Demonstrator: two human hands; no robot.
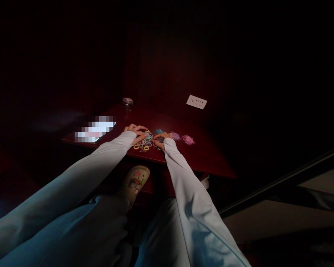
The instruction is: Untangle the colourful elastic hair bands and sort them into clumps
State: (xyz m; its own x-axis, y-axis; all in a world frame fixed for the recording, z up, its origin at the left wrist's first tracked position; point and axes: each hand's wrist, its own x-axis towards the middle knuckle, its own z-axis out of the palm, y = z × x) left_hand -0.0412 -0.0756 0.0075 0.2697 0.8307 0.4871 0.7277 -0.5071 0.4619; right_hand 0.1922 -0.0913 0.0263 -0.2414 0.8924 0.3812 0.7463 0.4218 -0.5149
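Observation:
On the dark red table lies a loose pile of small coloured bands, in green, yellow, purple and white. They look like hair ties or rubber bands. My left hand rests at the pile's left side, its bent fingers apart and touching the bands. From the right, my right hand reaches into the same pile with its fingers and thumb apart; its fingertips are small and dim. Beyond the right hand are a blue bunch, a purple bunch and a pink bunch of bands.
A bright-screened device, partly blurred out, lies on the table at left. A clear jar stands at the back. A white socket plate is on the wall behind. Below the table's edge shows a yellow clog.

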